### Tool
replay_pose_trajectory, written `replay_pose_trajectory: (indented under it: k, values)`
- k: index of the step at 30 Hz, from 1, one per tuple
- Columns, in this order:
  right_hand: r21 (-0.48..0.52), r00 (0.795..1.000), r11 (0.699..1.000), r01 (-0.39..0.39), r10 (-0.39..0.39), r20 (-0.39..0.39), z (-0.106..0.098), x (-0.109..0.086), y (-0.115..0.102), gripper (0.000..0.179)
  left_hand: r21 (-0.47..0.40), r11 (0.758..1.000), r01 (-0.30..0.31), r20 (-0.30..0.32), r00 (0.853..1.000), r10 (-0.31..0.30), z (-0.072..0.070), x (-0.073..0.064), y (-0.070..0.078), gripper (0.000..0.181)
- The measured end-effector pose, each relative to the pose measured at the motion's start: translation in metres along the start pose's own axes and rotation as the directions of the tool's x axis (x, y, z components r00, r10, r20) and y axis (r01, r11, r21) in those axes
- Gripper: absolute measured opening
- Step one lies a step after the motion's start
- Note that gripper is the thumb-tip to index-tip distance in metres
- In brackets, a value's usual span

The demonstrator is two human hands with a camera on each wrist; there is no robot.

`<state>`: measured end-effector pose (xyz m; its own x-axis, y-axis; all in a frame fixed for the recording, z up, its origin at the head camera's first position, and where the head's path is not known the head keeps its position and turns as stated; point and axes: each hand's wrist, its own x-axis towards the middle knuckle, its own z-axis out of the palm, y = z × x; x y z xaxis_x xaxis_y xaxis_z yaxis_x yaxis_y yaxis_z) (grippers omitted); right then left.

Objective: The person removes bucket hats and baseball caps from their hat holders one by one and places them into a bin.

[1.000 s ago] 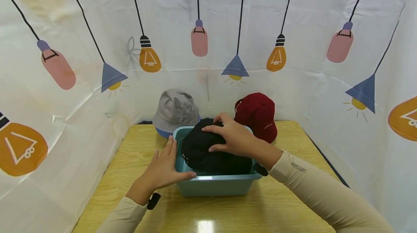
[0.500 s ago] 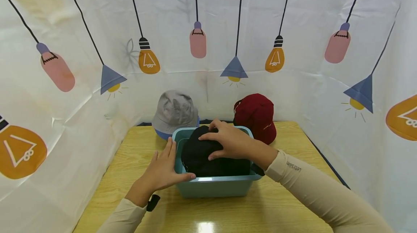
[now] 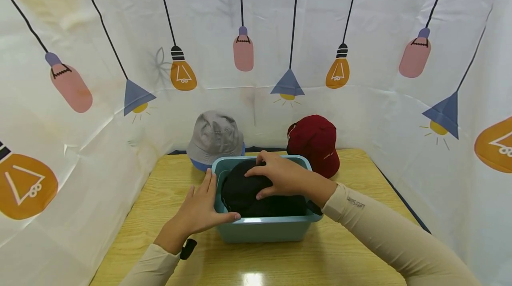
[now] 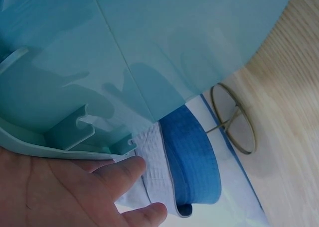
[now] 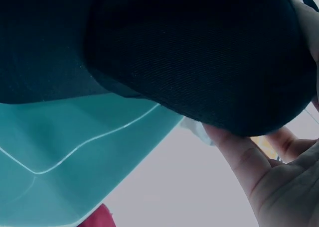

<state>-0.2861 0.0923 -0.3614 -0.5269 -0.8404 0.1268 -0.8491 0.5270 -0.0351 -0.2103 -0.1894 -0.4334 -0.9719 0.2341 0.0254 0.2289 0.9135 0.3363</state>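
Observation:
A light-blue plastic bin [image 3: 264,231] stands in the middle of the wooden table, with a black cap [image 3: 240,188] down inside it. My right hand [image 3: 282,177] holds the cap from above, fingers spread and curved over it. In the right wrist view, the fingers of that hand [image 5: 269,172] lie along the edge of the dark cloth [image 5: 199,62]. My left hand [image 3: 200,208] rests with straight fingers against the bin's left side, its thumb at the front rim. The left wrist view shows that palm [image 4: 65,192] by the bin wall [image 4: 164,43].
Behind the bin's left corner sits a grey bucket hat [image 3: 216,137] with blue underneath. A dark red cap [image 3: 314,146] sits behind the right corner. White sheeting [image 3: 256,108] printed with lamps encloses the table [image 3: 352,250]. A thin-rimmed, glasses-like lens [image 4: 234,120] shows in the left wrist view.
The black cap has sunk lower into the bin, and my right hand has gone down with it. My left hand keeps its place at the bin.

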Motion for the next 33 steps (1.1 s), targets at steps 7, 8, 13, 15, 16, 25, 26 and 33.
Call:
replay_pose_trajectory:
  k: [7, 8, 13, 15, 16, 25, 26, 33]
  values:
    - [0.000, 0.999, 1.000, 0.014, -0.014, 0.046, 0.005, 0.006, -0.002, 0.064, -0.010, 1.000, -0.006, -0.006, 1.000, 0.005, 0.000, 0.000, 0.000, 0.142]
    - [0.004, 0.998, 1.000, 0.009, -0.009, 0.061, 0.006, 0.007, -0.002, 0.064, -0.010, 1.000, -0.006, -0.008, 1.000, 0.006, 0.000, 0.000, -0.001, 0.141]
    - [0.031, 0.991, 0.999, -0.021, 0.017, 0.135, 0.013, 0.007, -0.001, 0.063, -0.014, 1.000, -0.006, -0.006, 1.000, 0.006, 0.001, -0.001, -0.001, 0.140]
    - [0.032, 0.989, 0.999, -0.026, 0.022, 0.143, 0.015, 0.008, 0.000, 0.063, -0.017, 1.000, -0.007, -0.007, 1.000, 0.007, 0.000, -0.001, -0.001, 0.139]
    - [0.029, 0.989, 0.999, -0.029, 0.024, 0.146, 0.016, 0.008, 0.001, 0.063, -0.018, 1.000, -0.007, -0.009, 1.000, 0.007, 0.000, -0.001, -0.001, 0.139]
    - [0.053, 0.984, 0.998, -0.035, 0.025, 0.178, 0.019, 0.012, 0.002, 0.062, -0.015, 1.000, -0.013, -0.023, 1.000, 0.012, 0.001, -0.001, -0.001, 0.140]
    - [0.057, 0.983, 0.998, -0.036, 0.025, 0.183, 0.019, 0.012, 0.002, 0.062, -0.013, 1.000, -0.013, -0.024, 1.000, 0.013, 0.001, -0.001, -0.002, 0.140]
    - [0.078, 0.978, 0.997, -0.028, 0.011, 0.209, 0.015, 0.012, 0.003, 0.062, -0.014, 1.000, -0.019, -0.029, 0.999, 0.019, 0.002, -0.001, -0.001, 0.142]
